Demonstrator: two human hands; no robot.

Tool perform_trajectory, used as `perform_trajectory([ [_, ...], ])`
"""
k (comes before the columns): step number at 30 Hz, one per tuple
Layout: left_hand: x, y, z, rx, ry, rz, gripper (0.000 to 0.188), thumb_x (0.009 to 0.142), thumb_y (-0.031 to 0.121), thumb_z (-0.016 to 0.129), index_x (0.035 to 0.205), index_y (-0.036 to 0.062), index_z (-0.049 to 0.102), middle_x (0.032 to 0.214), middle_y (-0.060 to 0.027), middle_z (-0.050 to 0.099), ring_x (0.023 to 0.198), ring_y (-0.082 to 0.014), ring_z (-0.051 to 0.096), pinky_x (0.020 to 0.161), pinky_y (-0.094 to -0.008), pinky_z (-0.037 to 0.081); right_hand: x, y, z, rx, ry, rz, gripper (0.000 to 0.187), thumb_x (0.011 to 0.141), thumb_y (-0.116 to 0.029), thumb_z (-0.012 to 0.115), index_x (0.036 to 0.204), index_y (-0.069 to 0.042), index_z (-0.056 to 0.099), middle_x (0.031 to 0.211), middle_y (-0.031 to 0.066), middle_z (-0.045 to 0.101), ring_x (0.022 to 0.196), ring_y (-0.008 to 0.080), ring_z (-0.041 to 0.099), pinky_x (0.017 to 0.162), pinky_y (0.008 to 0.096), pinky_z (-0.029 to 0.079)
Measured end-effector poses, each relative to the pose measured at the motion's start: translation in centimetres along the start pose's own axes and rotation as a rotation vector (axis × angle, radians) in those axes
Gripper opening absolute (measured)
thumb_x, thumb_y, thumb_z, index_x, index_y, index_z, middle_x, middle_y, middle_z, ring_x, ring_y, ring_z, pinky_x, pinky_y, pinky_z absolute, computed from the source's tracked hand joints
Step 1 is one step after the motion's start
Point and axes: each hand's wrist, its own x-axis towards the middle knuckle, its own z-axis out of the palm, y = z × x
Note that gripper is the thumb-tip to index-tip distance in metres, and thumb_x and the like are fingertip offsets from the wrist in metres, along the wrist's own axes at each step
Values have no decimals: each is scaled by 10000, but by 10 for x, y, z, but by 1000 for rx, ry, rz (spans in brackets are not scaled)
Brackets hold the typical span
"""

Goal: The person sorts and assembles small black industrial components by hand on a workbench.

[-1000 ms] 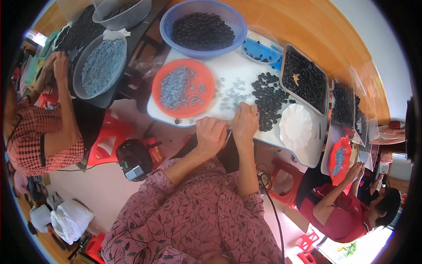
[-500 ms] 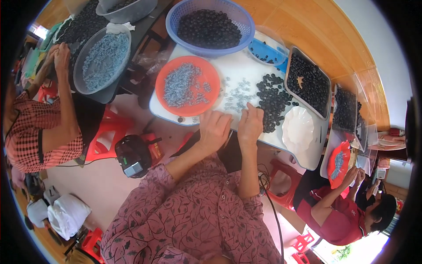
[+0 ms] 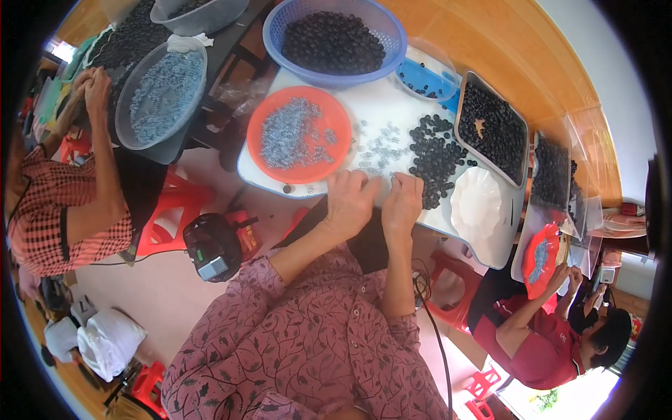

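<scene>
My left hand is at the near edge of the white table, fingers curled and closed. Close to its right, my right hand has thumb and fingers pinched together. Anything between the fingers of either hand is too small to make out. Just beyond the hands lie loose small pale grey-blue pieces. A spread of small black round pieces lies to the right of them. On the left, an orange-red plate carries a heap of the same pale pieces. A white scalloped dish is beside the black pieces.
A blue-purple basket of black pieces stands at the back, near a clear bowl. A tray of black pieces lies right. Co-workers sit left and right. Red stools stand below. A cable hangs near my right arm.
My left hand has shifted slightly right and its fingers have changed pose. My right hand has drawn back slightly toward me, its fingers more pinched.
</scene>
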Motion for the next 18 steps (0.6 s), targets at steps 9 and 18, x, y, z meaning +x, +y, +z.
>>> perform_trajectory([
  [9, 4, -8, -14, -421, -22, -45, 283, 772, -18, 655, 1047, 50, 661, 903, -84, 612, 828, -273, 568, 715, -369, 441, -16, 4, -10, 517, -247, 164, 130, 926, -75, 546, 975, 25, 614, 787, 50, 582, 595, 110, 528, 540, 255, 431],
  [18, 3, -11, -13, -545, -13, -99, 85, 820, 36, 651, 901, 30, 627, 779, -115, 593, 715, -306, 577, 620, -381, 460, -17, -8, -23, 790, -466, 472, 120, 943, -85, 550, 959, 9, 621, 679, -6, 562, 556, 39, 478, 487, 198, 383],
])
